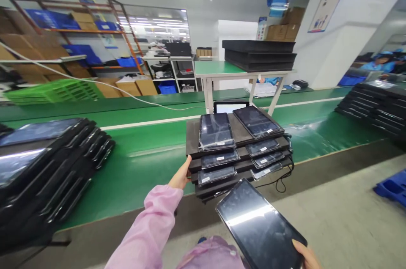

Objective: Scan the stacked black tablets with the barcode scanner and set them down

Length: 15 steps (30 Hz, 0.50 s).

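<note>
My left hand (181, 175), in a pink sleeve, reaches out and touches the left edge of a stack of dark trays (192, 133) that stands on the green conveyor belt (142, 163). Each tray carries black tablets (216, 131) in clear wrap, two side by side on top. My right hand (305, 256) at the bottom right grips the lower corner of a loose black tablet (258, 229) with a glossy screen, held tilted in front of the stack. A black cable (283, 178) hangs off the stack's right side.
More tray stacks with tablets sit at the left (47, 167) and far right (374, 106) of the belt. Behind stands a green-topped table (215, 69) bearing black trays (258, 54). Shelves with boxes line the back left. A blue pallet (393, 186) lies on the floor.
</note>
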### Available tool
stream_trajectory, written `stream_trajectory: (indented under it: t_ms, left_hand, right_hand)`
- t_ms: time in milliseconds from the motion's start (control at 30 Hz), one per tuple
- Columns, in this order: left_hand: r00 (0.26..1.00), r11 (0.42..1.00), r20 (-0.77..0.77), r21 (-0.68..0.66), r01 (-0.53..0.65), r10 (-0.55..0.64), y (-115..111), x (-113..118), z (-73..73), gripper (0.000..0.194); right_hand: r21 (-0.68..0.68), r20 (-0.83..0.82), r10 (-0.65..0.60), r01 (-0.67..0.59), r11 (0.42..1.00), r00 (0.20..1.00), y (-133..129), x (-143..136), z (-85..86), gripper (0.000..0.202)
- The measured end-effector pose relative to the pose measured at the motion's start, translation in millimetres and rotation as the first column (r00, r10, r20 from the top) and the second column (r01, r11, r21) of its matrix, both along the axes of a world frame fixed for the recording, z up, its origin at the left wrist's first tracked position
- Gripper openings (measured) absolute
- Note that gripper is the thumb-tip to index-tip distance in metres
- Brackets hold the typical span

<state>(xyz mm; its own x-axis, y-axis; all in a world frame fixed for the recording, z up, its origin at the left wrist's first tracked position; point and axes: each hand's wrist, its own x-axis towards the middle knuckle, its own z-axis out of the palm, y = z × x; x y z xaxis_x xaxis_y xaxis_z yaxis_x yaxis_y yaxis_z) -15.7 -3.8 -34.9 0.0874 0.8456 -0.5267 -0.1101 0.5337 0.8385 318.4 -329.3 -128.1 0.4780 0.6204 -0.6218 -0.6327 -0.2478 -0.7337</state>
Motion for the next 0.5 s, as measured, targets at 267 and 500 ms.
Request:
stream_trajectory:
  t_ms: [267,500]
  left_hand:
    - [0.997,0.996,-0.068,0.072,0.045,-0.04,-4,8,12.1,0.039]
    - [0.993,0.992,-0.098,0.098,0.082,-0.072,-9,8,31.5,0.045]
  right_hand:
    - [0.141,-0.155,-0.021,0.043,0.989,0.988,33,-49,11.0,0.04]
    - [0.177,-0.065,0.035,-0.023,0.984,0.997,53,-85,12.4,0.043]
